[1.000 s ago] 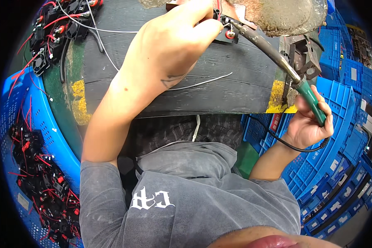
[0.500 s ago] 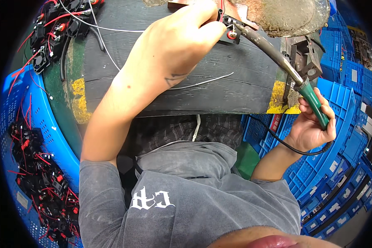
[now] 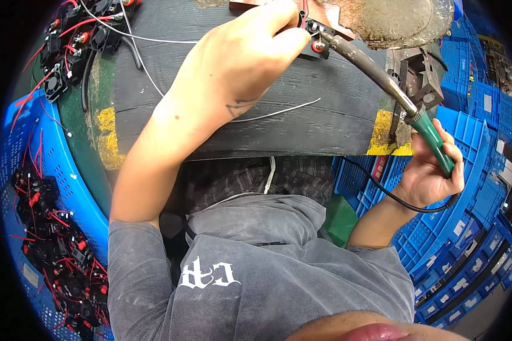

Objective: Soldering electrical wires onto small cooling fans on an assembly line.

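In my right hand [image 3: 429, 173] is a soldering iron [image 3: 381, 80], its green handle between my fingers and thumb. The iron slants up and left, and its tip meets a small black electrical part [image 3: 317, 48] at the far middle of the board. My left hand [image 3: 247, 54] is closed at that part, thumb and fingers pinched at its left side next to a red wire [image 3: 305, 5]. A red piece and metal contacts show on the part; the rest lies behind my fingers. Thin silver wire [image 3: 284, 111] passes beneath my left wrist.
Black fan units with red wires [image 3: 54, 82] crowd the far left. Beside my left arm, a blue crate [image 3: 68, 170] holds many such parts. A rusty metal bracket [image 3: 424, 85] stands at right, below a worn slab [image 3: 404, 25]. Blue crates [image 3: 486, 108] line the right.
Almost nothing differs. The soldering iron and right hand have shifted very slightly; the left hand keeps its pinch at the part.
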{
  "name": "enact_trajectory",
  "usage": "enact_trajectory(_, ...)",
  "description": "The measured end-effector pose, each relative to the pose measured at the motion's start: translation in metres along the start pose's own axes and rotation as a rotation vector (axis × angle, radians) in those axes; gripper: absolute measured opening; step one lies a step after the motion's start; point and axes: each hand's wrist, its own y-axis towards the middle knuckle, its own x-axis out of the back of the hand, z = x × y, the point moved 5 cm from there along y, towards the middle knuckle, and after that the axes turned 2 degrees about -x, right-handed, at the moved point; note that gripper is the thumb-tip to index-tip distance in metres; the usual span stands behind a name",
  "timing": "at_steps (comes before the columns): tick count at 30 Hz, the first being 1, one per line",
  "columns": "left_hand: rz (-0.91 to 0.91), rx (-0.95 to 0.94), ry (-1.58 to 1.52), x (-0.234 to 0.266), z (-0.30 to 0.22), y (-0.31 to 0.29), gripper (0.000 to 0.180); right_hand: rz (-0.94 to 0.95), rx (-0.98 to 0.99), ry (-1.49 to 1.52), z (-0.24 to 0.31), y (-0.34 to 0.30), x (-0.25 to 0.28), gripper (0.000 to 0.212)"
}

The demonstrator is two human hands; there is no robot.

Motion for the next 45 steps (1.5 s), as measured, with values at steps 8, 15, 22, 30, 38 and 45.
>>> enact_trajectory(8, 0.046, 0.014, 0.006, 0.001, -0.001, 0.001, 0.013, 0.019, -0.024, -0.004, 0.002, 0.003, -0.005, 0.046)
enact_trajectory(15, 0.047, 0.014, 0.022, -0.001, 0.000, 0.001, 0.012, 0.057, -0.010, -0.030, 0.004, 0.006, -0.003, 0.046)
enact_trajectory(22, 0.012, 0.070, -0.035, 0.003, 0.001, 0.008, 0.007, 0.004, 0.008, 0.008, 0.003, 0.008, -0.002, 0.046)
enact_trajectory(30, -0.075, -0.008, 0.034, 0.002, 0.004, 0.006, 0.006, 0.021, 0.000, 0.010, 0.001, 0.009, -0.005, 0.047)
enact_trajectory(38, -0.079, 0.016, 0.029, 0.005, 0.003, 0.008, 0.007, 0.078, -0.016, 0.000, 0.005, 0.008, -0.007, 0.046)
enact_trajectory(45, 0.512, 0.509, -0.006, 0.003, 0.004, 0.028, 0.008, 0.053, -0.008, -0.030, 0.006, 0.004, -0.004, 0.047)
